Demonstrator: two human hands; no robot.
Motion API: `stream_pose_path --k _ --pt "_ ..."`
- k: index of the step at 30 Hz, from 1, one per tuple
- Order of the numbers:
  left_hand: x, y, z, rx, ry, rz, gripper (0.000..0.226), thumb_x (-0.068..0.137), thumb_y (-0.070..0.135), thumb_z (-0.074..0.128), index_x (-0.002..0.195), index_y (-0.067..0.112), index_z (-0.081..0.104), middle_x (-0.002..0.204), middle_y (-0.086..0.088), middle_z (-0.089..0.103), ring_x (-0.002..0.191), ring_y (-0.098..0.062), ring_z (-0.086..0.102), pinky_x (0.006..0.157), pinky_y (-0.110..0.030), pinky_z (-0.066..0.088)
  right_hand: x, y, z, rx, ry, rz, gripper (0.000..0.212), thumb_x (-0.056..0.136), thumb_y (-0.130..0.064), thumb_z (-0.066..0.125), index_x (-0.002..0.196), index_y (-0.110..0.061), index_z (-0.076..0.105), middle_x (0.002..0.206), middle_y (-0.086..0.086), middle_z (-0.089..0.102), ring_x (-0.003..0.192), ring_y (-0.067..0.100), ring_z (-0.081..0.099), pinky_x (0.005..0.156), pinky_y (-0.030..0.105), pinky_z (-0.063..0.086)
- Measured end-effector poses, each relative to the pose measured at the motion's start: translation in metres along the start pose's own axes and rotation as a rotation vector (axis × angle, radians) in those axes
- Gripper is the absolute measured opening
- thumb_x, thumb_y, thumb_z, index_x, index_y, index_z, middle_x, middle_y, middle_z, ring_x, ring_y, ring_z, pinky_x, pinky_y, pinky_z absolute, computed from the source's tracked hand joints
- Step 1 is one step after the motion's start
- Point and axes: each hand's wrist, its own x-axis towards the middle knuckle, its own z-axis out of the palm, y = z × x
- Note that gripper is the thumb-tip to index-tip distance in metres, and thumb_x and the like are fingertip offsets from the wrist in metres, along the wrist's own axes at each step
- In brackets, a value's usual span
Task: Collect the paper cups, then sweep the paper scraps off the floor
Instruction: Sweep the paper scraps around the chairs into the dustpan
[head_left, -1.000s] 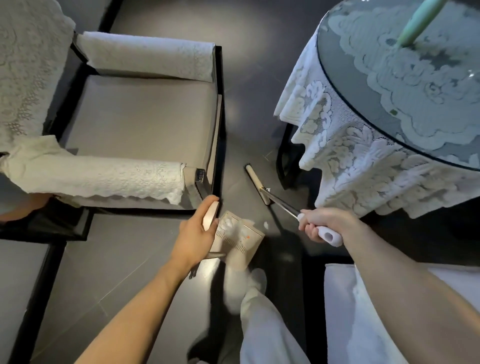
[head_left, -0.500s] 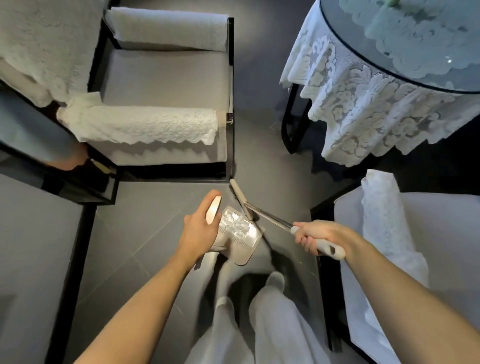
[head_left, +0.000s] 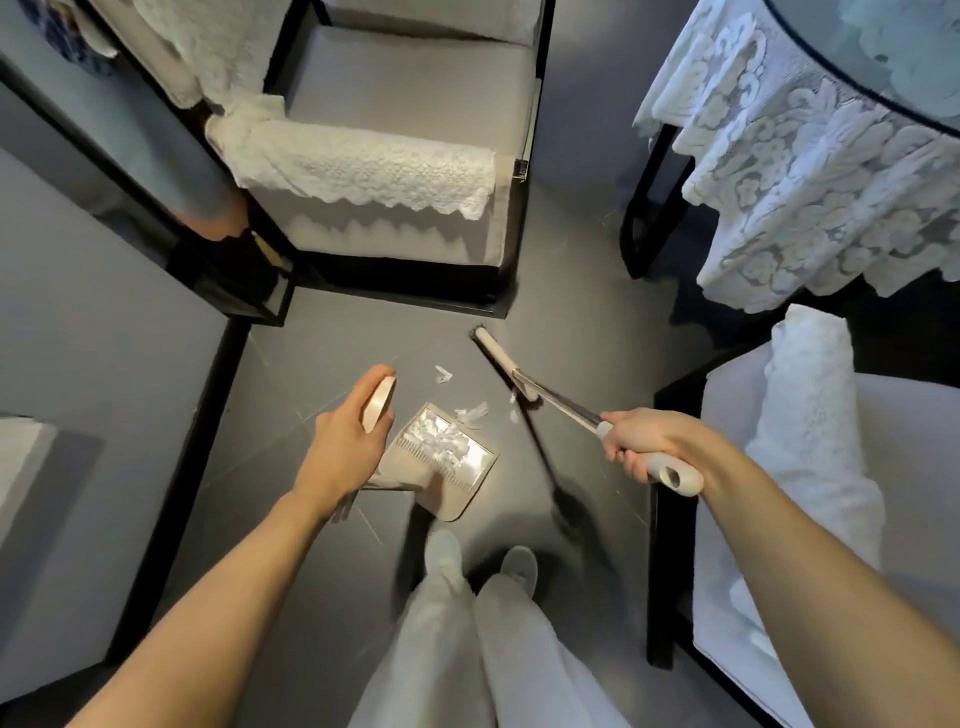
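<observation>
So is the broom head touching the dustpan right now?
Apart. The head view shows a strip of floor with loose scraps between the broom head and the dustpan.

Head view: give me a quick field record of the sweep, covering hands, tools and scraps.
left hand: grips the dustpan by its upright handle
right hand: grips the broom at the pale end of its handle
dustpan mouth: faces the broom head
scraps in pan: a white pile inside
loose scraps: a few on the floor between the pan mouth and the broom head
broom head: beyond the loose scraps; floor contact unclear
</observation>
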Motion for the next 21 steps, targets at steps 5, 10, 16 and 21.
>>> stream_pose_path --k 5,10,16,21 --pt "-0.001 -0.013 -0.008 -0.003 0.041 -0.062 0.046 0.098 0.023 0.050 0.129 0.055 0.038 0.091 -0.006 0.056 0.090 -0.027 0.054 0.083 -0.041 0.048 -0.002 0.007 0.066 -0.172 -0.035 -0.091 0.056 0.074 0.001 0.046 0.129 -0.003 0.052 0.070 0.010 0.052 0.050 0.018 0.046 0.056 0.030 0.042" --pt "0.001 -0.026 -0.025 -0.018 0.038 -0.037 0.045 0.099 0.023 0.050 0.131 0.052 0.036 0.099 -0.009 0.058 0.087 -0.031 0.057 0.083 -0.049 0.053 -0.017 -0.007 0.082 0.088 -0.085 0.019 0.059 0.083 0.006 0.041 0.137 -0.017 0.044 0.054 0.003 0.042 0.034 0.007 0.035 0.035 0.014 0.030" --pt "0.005 -0.043 -0.058 -0.051 0.021 -0.026 0.046 0.098 0.023 0.051 0.126 0.056 0.037 0.108 0.000 0.056 0.095 -0.039 0.058 0.087 -0.055 0.051 -0.042 -0.043 0.085 0.153 -0.020 0.002 0.064 0.087 0.009 0.036 0.139 -0.029 0.036 0.054 0.001 0.039 0.028 0.005 0.032 0.029 0.012 0.028" --pt "0.004 -0.063 -0.079 -0.047 -0.016 -0.029 0.045 0.099 0.024 0.051 0.126 0.057 0.036 0.109 0.002 0.054 0.100 -0.038 0.057 0.089 -0.055 0.051 -0.035 -0.085 0.105 0.032 0.018 -0.044 0.054 0.085 0.008 0.037 0.136 -0.009 0.041 0.061 0.005 0.040 0.033 0.007 0.033 0.032 0.012 0.031"
